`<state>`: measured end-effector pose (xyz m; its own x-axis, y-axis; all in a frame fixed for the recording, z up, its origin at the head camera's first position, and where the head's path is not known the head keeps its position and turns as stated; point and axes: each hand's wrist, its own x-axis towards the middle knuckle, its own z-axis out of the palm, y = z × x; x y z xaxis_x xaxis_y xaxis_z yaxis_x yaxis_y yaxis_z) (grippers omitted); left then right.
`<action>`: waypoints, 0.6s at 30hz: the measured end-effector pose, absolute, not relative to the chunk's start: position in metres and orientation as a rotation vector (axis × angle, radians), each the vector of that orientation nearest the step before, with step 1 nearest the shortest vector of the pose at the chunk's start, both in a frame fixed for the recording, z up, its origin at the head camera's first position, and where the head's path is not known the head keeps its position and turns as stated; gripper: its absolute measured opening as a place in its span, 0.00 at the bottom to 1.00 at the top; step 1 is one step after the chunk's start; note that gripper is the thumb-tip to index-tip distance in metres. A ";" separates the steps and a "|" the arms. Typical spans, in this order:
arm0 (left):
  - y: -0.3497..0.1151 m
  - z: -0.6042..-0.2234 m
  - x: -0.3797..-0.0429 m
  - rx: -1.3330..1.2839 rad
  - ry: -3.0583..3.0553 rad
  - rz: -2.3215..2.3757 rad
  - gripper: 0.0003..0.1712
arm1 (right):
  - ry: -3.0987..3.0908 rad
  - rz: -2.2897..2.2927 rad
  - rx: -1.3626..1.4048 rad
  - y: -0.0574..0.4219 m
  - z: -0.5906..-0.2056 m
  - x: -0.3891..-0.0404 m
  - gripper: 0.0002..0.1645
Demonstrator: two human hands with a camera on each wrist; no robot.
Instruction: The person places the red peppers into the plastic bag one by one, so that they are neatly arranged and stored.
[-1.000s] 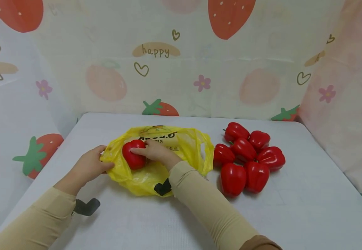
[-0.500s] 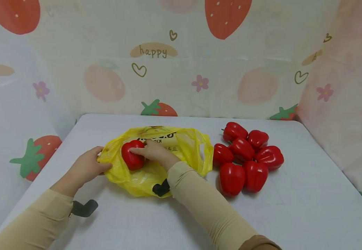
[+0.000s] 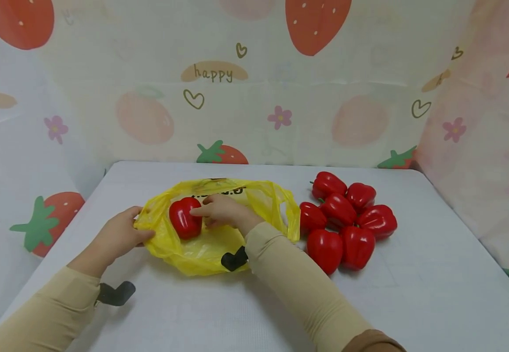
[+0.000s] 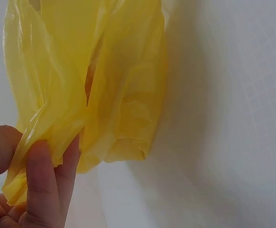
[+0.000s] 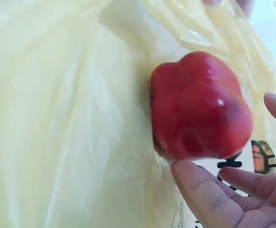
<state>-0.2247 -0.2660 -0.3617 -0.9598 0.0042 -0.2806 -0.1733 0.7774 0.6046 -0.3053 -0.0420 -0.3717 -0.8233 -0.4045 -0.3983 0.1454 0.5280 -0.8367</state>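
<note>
A yellow plastic bag (image 3: 210, 256) lies on the white table with its mouth spread wide. Inside its left part sits a red bell pepper (image 3: 185, 219). My left hand (image 3: 115, 239) pinches the bag's left edge; in the left wrist view the thin film (image 4: 124, 90) is folded between thumb and fingers (image 4: 42, 183). Over the bag's opening, my right hand (image 3: 227, 211) is just right of the pepper. From the right wrist, the thumb stands away from the pepper (image 5: 202, 107), and the loosely extended fingers (image 5: 199, 192) lie right at its edge.
To the right of the bag, several more red bell peppers (image 3: 339, 210) lie close together on the table (image 3: 430, 274). A fabric backdrop (image 3: 254, 112) printed with strawberries stands behind the table and along both sides.
My right hand has let go of the pepper and drawn slightly right, leaving it in the bag. The left hand keeps its pinch on the bag's edge. The whole head view has shifted slightly.
</note>
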 end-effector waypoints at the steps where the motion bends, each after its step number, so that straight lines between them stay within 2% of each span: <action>1: -0.266 -0.362 -0.225 -0.130 2.704 0.960 0.43 | 2.204 -1.278 -0.213 -0.040 -0.371 -0.306 0.40; 18: -0.266 -0.363 -0.226 -0.129 2.713 0.944 0.42 | 2.080 -1.352 -0.305 -0.010 -0.339 -0.305 0.30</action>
<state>-0.2258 -0.2661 -0.3629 -0.9607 0.0033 -0.2776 -0.1697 0.7843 0.5967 -0.3048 -0.0097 -0.3388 -0.7743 -0.5067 -0.3791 0.1408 0.4461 -0.8838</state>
